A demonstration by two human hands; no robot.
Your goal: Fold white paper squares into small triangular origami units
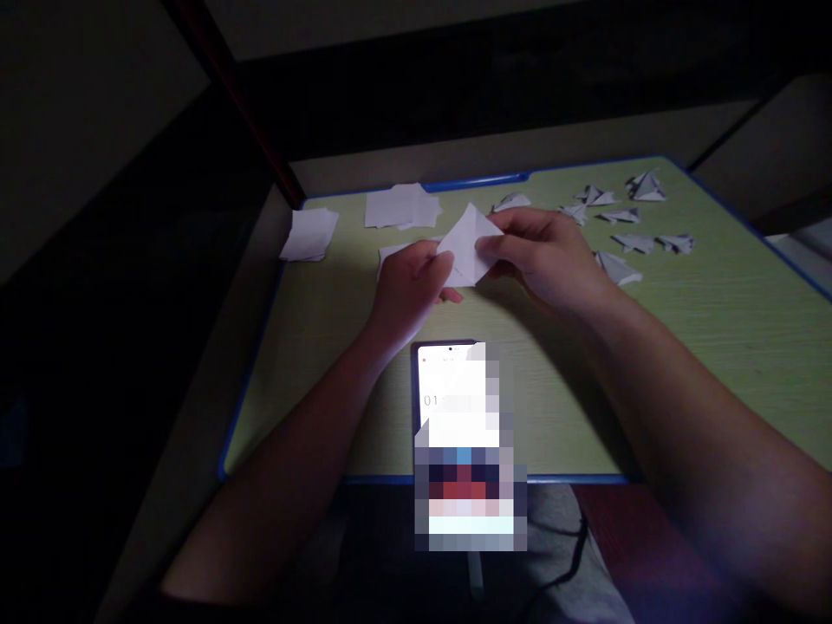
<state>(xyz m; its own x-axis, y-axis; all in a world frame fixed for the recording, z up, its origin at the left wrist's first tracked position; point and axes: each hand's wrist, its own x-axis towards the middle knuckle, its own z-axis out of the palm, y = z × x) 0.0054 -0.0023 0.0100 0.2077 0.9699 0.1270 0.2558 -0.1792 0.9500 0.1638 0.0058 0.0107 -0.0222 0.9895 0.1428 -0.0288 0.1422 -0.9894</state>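
Note:
A partly folded sheet of white paper [466, 251] is held up above the middle of the table, its pointed corner facing away from me. My left hand [411, 282] pinches its left edge, thumb on top and fingers underneath. On the other side my right hand [536, 251] grips the right edge between thumb and fingers. A crease runs down the paper near the right thumb. Behind my left hand, part of another white sheet [390, 253] shows on the table; the rest of it is hidden.
Two stacks of white paper, a left stack [310, 234] and a back stack [399, 208], lie on the blue-edged table [715, 347]. Several folded paper pieces [646, 185] are spread at the back right. A lit phone [448, 381] lies near the front edge, partly covered by pixelation.

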